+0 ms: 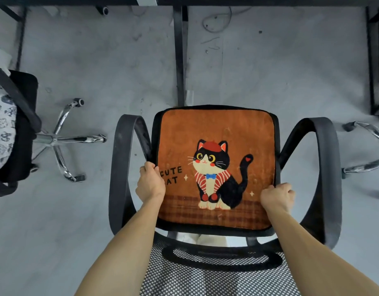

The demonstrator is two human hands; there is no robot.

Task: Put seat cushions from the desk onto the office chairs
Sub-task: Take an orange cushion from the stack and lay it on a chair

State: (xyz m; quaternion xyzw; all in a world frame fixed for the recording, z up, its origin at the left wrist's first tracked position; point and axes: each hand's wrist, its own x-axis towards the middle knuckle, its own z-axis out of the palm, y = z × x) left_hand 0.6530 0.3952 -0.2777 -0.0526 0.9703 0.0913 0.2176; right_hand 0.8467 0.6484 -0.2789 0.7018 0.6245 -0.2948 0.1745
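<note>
A: Where do we have the cushion [216,129]?

B: It lies flat on the seat of the office chair [330,167], between the two armrests [119,167], orange face and cat print up. It covers the seat almost edge to edge, and only a thin black rim of seat shows round it.

A: And our left grip [150,184]?

B: It is clenched on the cushion's left edge, nearer the back corner. The fingers curl round the edge, the knuckles face us, and the hand hides part of the printed words. We see a ring on one finger.

A: The right grip [277,197]?

B: It is grasping the right edge, about level with the left one. The thumb lies on the top face and the fingers fold over the rim. We cannot see their tips.

A: So neither is released?

B: Neither. Both hold the cushion, and our forearms reach over the mesh backrest [205,278].

A: What else do we see?

B: At the left there is a second chair [24,150] with a patterned cushion [1,129] on its seat, and a chrome base [62,138] on the grey floor [99,60]. Beyond our seat's far edge stands a black worktop leg [180,60].
</note>
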